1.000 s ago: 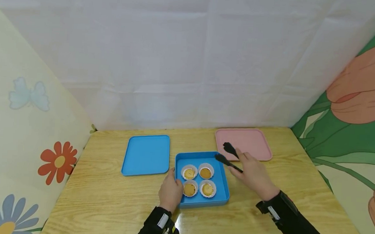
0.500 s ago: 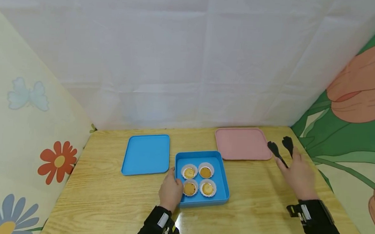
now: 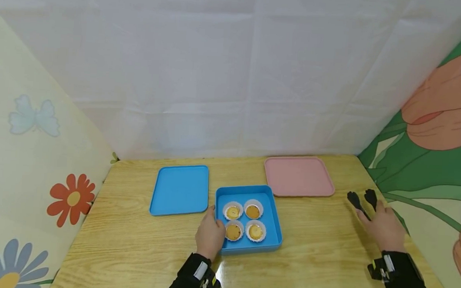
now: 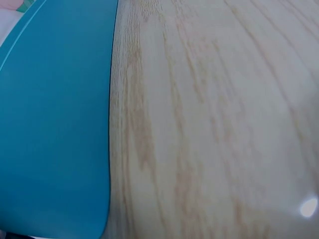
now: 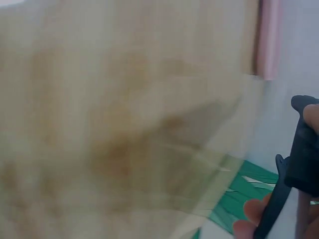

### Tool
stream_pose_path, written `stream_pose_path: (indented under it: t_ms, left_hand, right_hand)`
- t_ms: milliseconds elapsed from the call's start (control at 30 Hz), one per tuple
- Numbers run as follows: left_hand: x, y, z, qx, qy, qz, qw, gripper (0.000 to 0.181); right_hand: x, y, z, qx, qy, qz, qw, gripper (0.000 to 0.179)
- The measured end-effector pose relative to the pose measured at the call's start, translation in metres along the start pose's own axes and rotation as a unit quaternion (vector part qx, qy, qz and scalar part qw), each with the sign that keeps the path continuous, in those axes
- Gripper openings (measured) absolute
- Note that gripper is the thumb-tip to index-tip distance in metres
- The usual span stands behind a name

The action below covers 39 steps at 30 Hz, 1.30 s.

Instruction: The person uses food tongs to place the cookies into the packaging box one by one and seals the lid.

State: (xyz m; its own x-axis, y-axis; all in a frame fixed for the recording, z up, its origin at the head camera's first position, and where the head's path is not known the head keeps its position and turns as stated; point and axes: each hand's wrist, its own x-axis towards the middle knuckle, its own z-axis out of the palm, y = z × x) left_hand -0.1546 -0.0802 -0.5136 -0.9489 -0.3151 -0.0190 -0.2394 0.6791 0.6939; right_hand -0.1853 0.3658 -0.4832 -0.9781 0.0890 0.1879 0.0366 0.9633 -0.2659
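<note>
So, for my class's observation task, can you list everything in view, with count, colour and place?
Open box: one, blue, central
Fluted cups: four, white, inside the open box
Pastry-like rounds: four, yellow-brown, one in each cup
Tongs: one pair, black, far right
Flat tray or lid: one, blue, left of the box
Rounded tray: one, pink, back right
Table: one, light wood, below
Backdrop: one, white, behind
Printed panels: two, multicoloured, either side
Sleeves: two, black, on both arms
Wrist devices: two, mostly black, on both wrists
Left hand: one, bare, gripping the box's left edge
Right hand: one, bare, holding the tongs
</note>
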Motion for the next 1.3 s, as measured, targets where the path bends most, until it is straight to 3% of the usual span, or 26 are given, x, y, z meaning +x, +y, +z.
stream_pose_path:
  t_ms: [400,767,1300]
  left_hand:
    - [-0.001,0.0,0.001,0.0,-0.003,-0.005,1.0,0.045]
    - [-0.001,0.0,0.002,0.001,-0.006,-0.009,0.9999,0.046]
    - [-0.001,0.002,-0.001,0.005,-0.007,-0.012,0.9999,0.046]
  right_hand:
    - [-0.007,0.011,0.014,-0.001,-0.065,0.027,0.9975,0.085]
    - [-0.008,0.015,0.021,0.0,-0.094,0.039,0.9948,0.09]
    - [-0.013,0.014,0.029,-0.003,-0.062,0.036,0.9974,0.086]
